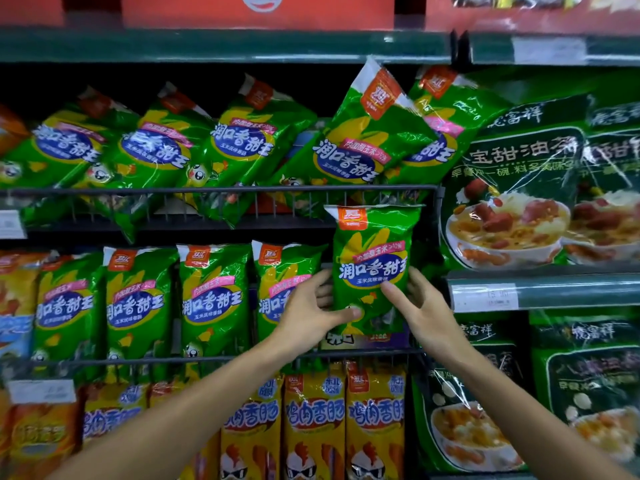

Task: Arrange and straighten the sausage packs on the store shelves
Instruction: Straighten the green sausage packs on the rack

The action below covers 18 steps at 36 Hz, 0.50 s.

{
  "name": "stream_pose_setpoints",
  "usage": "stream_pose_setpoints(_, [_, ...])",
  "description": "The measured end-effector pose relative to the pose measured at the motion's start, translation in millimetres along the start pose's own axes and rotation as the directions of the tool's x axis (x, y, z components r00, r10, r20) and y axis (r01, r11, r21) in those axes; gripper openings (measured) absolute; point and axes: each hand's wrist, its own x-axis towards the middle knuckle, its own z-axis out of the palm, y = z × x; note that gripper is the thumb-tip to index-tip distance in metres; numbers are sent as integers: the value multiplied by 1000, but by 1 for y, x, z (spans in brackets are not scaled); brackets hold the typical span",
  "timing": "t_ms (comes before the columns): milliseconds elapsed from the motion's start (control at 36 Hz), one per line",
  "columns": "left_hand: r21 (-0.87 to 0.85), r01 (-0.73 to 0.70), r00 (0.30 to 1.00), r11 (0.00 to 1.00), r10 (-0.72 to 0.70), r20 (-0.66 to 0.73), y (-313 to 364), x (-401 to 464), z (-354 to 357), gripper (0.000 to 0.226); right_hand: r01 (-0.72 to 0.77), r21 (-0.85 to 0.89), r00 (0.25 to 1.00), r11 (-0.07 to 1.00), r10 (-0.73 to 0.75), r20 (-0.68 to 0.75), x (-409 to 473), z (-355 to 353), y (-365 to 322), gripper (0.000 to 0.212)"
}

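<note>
A: What's happening w/ the hands rn?

B: Both are working one green corn-sausage pack (372, 268), holding it upright in front of the middle shelf's right end. Left hand (313, 315) is gripping the lower left edge: thumb lying across the front near the bottom, other fingers curling behind. Right hand (427, 306) is taking the lower right side, thumb pressing on the front, remaining fingers going round the edge, spread apart.

A: Where's it sitting vs. the others?

B: It's riding higher than the row of upright green packs (214, 299) to its left; its top is overlapping the wire rail (221, 189) of the shelf above. Bottom looks off the shelf, though I can't tell for sure, hands are covering it. Just beside it, the nearest row pack (282, 289) is partly hiding behind the left hand.

A: Risks?

B: Few, imo. The film's looking glossy, so a loose pinch near the bottom could be letting it slide or flop forward. Going down, it could be catching the lower wire rail (363, 353) and crumpling. Left knuckles are nearly touching the neighbour pack, so nudging it could be tipping that row. Also the leaning packs (367, 133) on the upper shelf are hanging over their rail right above; bumping upward might be bringing one down.
</note>
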Motion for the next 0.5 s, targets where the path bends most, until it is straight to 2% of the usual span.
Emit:
stream_pose_setpoints(139, [95, 34, 998, 995, -38, 40, 5, 2, 6, 63, 9, -18, 996, 1000, -10, -90, -5, 0, 21, 42])
stream_pose_setpoints(222, [117, 104, 994, 988, -108, 32, 0, 1, 7, 78, -43, -60, 999, 997, 41, -35, -9, 1, 28, 43])
stream_pose_setpoints(306, [127, 137, 990, 982, -140, 14, -6, -6, 9, 83, -93, -232, 991, 968, 113, 70, -9, -3, 35, 35])
stream_pose_setpoints(417, [150, -14, 1000, 989, 18, -26, -11, -22, 20, 90, -82, -278, 995, 957, 96, 40, -10, -1, 39, 32])
stream_pose_setpoints(500, [244, -241, 964, 940, 261, -55, -11, -35, 27, 94, -21, -286, 996, 958, -4, -86, -16, 4, 48, 55])
